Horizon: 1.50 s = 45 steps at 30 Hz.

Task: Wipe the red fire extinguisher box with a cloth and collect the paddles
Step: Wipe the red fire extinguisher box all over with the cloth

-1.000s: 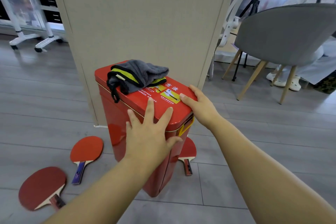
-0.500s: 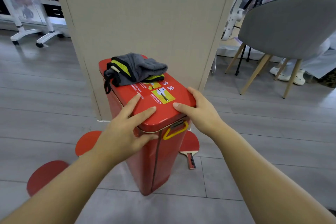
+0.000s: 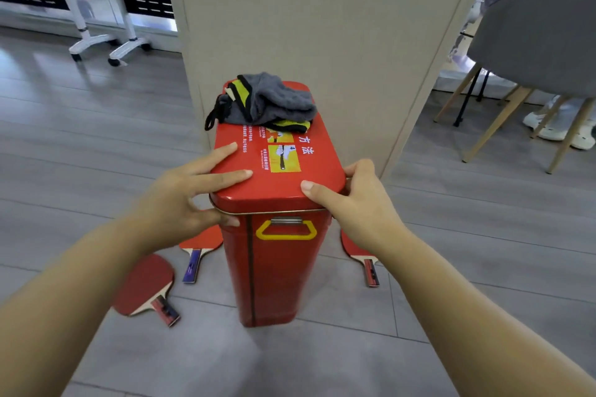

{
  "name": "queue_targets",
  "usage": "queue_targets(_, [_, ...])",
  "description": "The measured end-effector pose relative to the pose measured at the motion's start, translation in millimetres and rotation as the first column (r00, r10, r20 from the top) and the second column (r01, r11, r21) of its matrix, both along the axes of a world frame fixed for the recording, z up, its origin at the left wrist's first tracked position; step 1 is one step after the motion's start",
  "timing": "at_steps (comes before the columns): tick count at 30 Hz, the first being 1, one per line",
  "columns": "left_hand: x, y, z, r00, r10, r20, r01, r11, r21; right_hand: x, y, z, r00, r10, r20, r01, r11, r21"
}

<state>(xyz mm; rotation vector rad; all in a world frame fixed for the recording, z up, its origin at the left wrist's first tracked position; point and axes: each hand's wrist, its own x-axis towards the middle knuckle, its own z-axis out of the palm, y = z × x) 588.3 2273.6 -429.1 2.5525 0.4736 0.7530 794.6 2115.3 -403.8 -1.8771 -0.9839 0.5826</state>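
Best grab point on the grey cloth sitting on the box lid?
I'd pinch the cloth by its raised grey bunch from above, coming in from the near side: it lies heaped at the far end of the box lid, the pillar close behind. Its black loop dangling over the left edge is a fallback.

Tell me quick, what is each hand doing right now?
Left hand: holding the red box, fingers on top, thumb under the rim.
Right hand: holding the red box, thumb on top, fingers round its right edge.
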Motion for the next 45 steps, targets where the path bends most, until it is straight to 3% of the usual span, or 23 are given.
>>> queue_targets(10, [-20.8, 4.3, -2.6, 0.999, 0.039, -0.014, -0.038, 0.999, 0.034, -14.8, 7.4, 9.8, 0.99, 0.069, 0.12, -0.055, 0.992, -0.114])
queue_targets(13, [-20.8, 3.8, -2.3, 0.999, 0.047, -0.009, -0.045, 0.987, 0.152, -10.8, 15.3, 22.3, 0.956, 0.039, 0.292, 0.013, 0.985, -0.172])
queue_targets(16, [-22.3, 2.9, -1.1, 0.999, 0.052, 0.002, -0.051, 0.975, 0.216, -6.6, 39.8, 38.5, 0.867, -0.026, 0.497, 0.061, 0.997, -0.054])
queue_targets(20, [-24.1, -1.4, 2.4, 0.997, 0.07, -0.012, -0.069, 0.994, 0.08, 2.5, 91.7, 51.8, 0.787, 0.065, 0.613, -0.063, 0.998, -0.024])
queue_targets(24, [-21.8, -5.9, 7.6, 0.996, 0.084, 0.014, -0.082, 0.99, -0.111, 14.9, 142.0, 52.7, 0.781, 0.211, 0.588, -0.19, 0.977, -0.098])
queue_targets(28, [-20.8, -5.9, 11.7, 0.995, 0.097, -0.029, -0.1, 0.989, -0.111, 27.2, 177.7, 57.3, 0.758, 0.348, 0.552, -0.261, 0.937, -0.232])
queue_targets(32, [-22.9, -0.5, 15.9, 0.997, 0.064, -0.045, -0.069, 0.989, -0.129, 26.3, 185.9, 60.2, 0.789, 0.485, 0.378, -0.373, 0.866, -0.332])
queue_targets(39, [-22.6, 1.7, 9.3, 0.999, 0.048, -0.019, -0.049, 0.997, -0.067, 11.0, 143.3, 59.3, 0.841, 0.368, 0.397, -0.308, 0.928, -0.209])
queue_targets(45, [-23.5, 9.2, 3.6, 0.997, -0.048, 0.06, 0.045, 0.998, 0.052, -3.6, 66.5, 50.7, 0.897, 0.172, 0.408, -0.148, 0.985, -0.089])
